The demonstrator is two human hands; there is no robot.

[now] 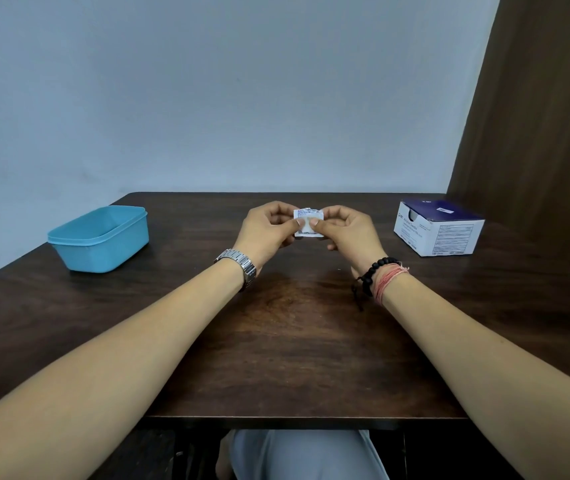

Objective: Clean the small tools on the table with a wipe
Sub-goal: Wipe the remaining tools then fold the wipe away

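Note:
A small white wipe packet with blue print is held above the middle of the dark wooden table. My left hand pinches its left side with thumb and fingers. My right hand pinches its right side the same way. The packet's top edge looks crumpled. No small tools are visible on the table; the inside of the blue tub is mostly hidden from this angle.
A light blue plastic tub stands at the left. A white and dark blue cardboard box stands at the far right. A pale wall runs behind the table and a brown curtain hangs at the right.

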